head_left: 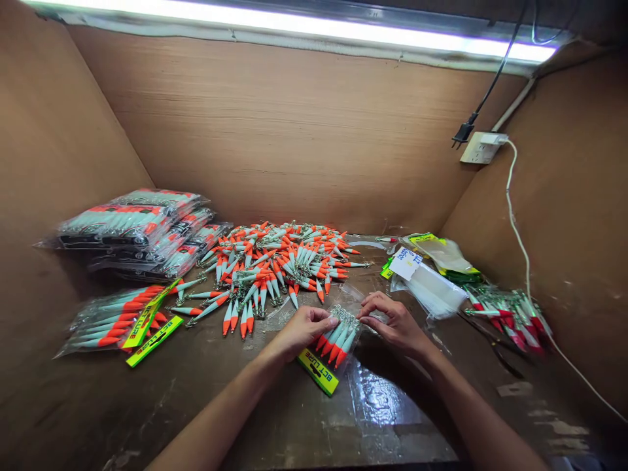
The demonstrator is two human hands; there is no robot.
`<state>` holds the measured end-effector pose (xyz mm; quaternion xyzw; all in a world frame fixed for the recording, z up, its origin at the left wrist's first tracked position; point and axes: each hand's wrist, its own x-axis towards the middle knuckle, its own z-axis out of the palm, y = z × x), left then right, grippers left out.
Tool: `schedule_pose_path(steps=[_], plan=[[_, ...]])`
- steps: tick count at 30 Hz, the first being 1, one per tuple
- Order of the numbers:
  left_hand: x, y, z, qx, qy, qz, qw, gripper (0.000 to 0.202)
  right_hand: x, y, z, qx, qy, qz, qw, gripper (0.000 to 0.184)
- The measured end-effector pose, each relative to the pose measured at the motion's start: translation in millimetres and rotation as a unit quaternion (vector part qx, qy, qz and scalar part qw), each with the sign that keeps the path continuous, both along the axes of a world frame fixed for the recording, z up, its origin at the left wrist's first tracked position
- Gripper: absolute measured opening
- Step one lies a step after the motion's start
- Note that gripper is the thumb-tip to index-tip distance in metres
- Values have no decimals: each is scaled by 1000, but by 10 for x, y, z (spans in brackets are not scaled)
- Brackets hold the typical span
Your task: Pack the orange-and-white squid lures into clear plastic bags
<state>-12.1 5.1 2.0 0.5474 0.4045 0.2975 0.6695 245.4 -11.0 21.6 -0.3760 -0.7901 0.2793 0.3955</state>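
Note:
Several fishing lures point(338, 341), pale with orange tips, lie side by side in a clear bag with a yellow BCT LURE header card point(318, 373) at its near end. My left hand point(308, 328) pinches the bag's far left side, thumb by the metal hooks. At the far right corner, my right hand point(390, 319) has its thumb and fingertips closed near the hooks; whether they grip the bag's edge or a hook is too small to tell. Just beyond both hands spreads a loose pile of similar lures point(265, 261).
Filled packs point(118, 222) are stacked at left, behind bagged lures point(112, 320) with yellow cards. To the right are clear empty bags point(432, 291), a white paper tag point(406, 263) and red-and-white lures point(510, 311). A white cable point(513, 203) hangs down the right wall.

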Motion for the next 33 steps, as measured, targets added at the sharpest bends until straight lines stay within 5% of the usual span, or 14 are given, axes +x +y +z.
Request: schedule_pose_path(steps=[7, 13, 23, 26, 29, 33], plan=[[-18, -11, -8, -103, -18, 19, 994, 46, 14, 38, -11, -43, -7, -19, 999, 9], [-17, -29, 41, -78, -13, -27, 996, 63, 8, 78, -81, -131, 52, 2, 990, 10], [130, 32, -35, -54, -78, 74, 993, 48, -97, 106, -233, -158, 130, 44, 978, 31], [111, 32, -59, -37, -80, 99, 991, 42, -193, 127, -165, -88, 79, -21, 993, 25], [105, 27, -44, -5, -74, 119, 990, 41, -359, 117, -9, 70, -38, -95, 992, 19], [84, -36, 57, 178, -5, 148, 973, 31, -623, 98, 221, 191, -186, -108, 958, 20]])
